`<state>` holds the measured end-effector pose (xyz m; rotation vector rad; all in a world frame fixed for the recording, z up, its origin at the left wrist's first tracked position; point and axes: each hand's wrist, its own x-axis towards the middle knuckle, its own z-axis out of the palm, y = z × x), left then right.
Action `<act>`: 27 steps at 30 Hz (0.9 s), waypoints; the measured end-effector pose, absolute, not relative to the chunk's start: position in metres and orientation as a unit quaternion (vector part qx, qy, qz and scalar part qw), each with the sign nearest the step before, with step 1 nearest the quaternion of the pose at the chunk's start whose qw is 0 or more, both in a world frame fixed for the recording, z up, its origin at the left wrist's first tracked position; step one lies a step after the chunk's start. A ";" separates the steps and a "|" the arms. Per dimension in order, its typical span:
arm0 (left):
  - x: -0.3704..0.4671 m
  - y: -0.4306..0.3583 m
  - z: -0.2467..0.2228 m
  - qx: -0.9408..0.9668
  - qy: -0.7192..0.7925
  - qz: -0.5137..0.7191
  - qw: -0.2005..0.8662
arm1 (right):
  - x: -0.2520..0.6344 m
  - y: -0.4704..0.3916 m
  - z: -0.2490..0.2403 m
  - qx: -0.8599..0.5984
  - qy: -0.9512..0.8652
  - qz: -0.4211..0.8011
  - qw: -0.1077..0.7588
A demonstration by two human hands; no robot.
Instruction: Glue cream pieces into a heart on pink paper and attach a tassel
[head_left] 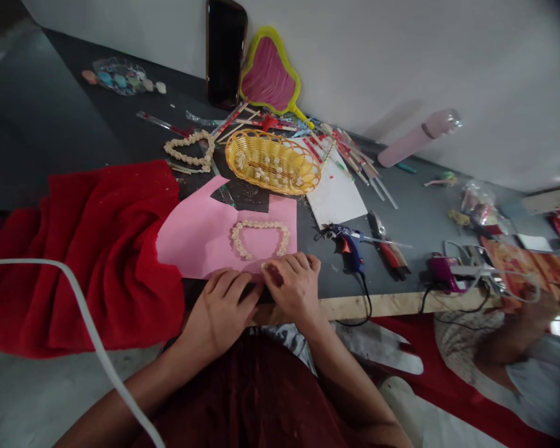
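Observation:
On the pink sheet (200, 230) lies a curved string of small cream flowers (264, 224), its open side toward me. My left hand (226, 305) rests at the sheet's lower edge with its fingers bent and slightly apart; nothing shows in it. Just below the string's right end, my right hand (293, 283) pinches a tiny whitish piece between thumb and forefinger. Beyond the sheet, a yellow wicker basket (273, 163) holds several small cream flowers. A heart-shaped frame (191, 151) covered in similar flowers lies left of the basket.
A blue glue gun (350, 246) and a red-handled tool (388, 249) lie right of the sheet. Red cloth (98, 255) is bunched at left. A phone (224, 53) and a pink bottle (420, 137) stand behind. A white cable (81, 311) crosses lower left. Another person sits at right.

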<state>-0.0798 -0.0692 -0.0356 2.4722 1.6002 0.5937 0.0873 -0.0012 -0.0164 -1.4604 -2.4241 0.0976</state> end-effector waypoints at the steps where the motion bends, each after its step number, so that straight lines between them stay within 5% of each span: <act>1: -0.080 -0.069 -0.036 0.820 0.532 0.199 0.067 | 0.087 -0.002 -0.017 -0.507 -0.847 0.035 0.154; 27: -0.080 -0.069 -0.034 0.826 0.528 0.192 0.047 | 0.091 -0.001 -0.018 -0.512 -0.845 0.053 0.144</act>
